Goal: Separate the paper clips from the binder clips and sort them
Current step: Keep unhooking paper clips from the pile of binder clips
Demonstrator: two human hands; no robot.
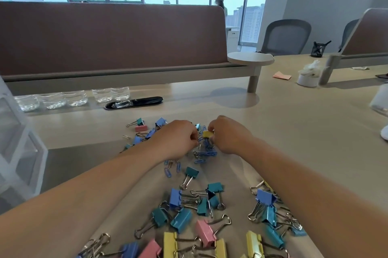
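A mixed heap lies mid-table. My right hand [227,134] pinches a small yellow binder clip [207,134] at the heap's far side. My left hand [178,138] is curled beside it, fingertips at the clip's wire handles and some paper clips; what it holds is hidden. Blue paper clips [206,153] lie tangled just below the two hands, more blue paper clips [168,171] a little nearer. Large binder clips [201,215] in blue, teal, pink and yellow are spread across the near part of the table. Small binder clips [142,128] sit left of my left hand.
Clear plastic cups [73,98] and a black pouch [134,102] stand behind the heap under a brown desk divider [113,39]. A clear drawer unit [19,148] stands at the left. A white tissue holder [307,77] and pink notes [282,75] sit far right.
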